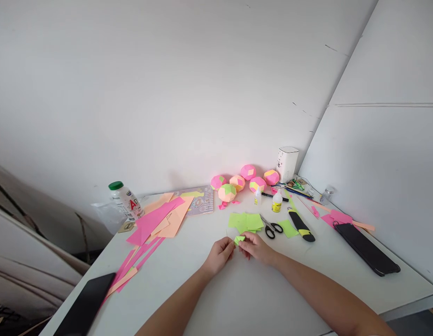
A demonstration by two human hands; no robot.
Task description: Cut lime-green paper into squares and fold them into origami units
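A small folded piece of green paper (239,239) is held between both hands above the table. My left hand (219,254) is closed, its thumb and fingers at the paper's left side; a thin pale stick (226,232) seems to rise from it. My right hand (257,248) pinches the paper's right side. Just beyond the hands lie several green paper squares (246,221) and black-handled scissors (271,229). A single green square (289,228) rests to the right, beside a black and yellow utility knife (301,226).
Several faceted paper balls (226,192) sit by the wall, near glue bottles (276,201) and a white bin (287,164). Pink and orange sheets (157,221), a green-capped bottle (127,200) and a black tablet (86,305) are left. A black case (366,248) lies right.
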